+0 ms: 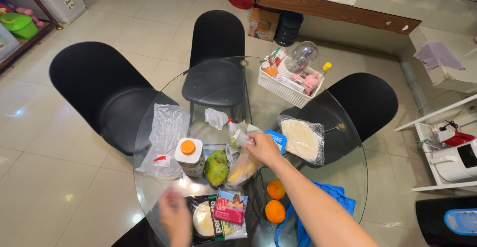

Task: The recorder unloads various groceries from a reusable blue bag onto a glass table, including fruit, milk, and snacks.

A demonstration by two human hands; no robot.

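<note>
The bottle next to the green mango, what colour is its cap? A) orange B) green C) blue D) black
A: the white bottle standing on the glass table just left of the green mango has a round orange cap on top.

Clear plastic bag (240, 153) of yellow and green produce, crumpled, upright on glass table, beside a mango
</note>
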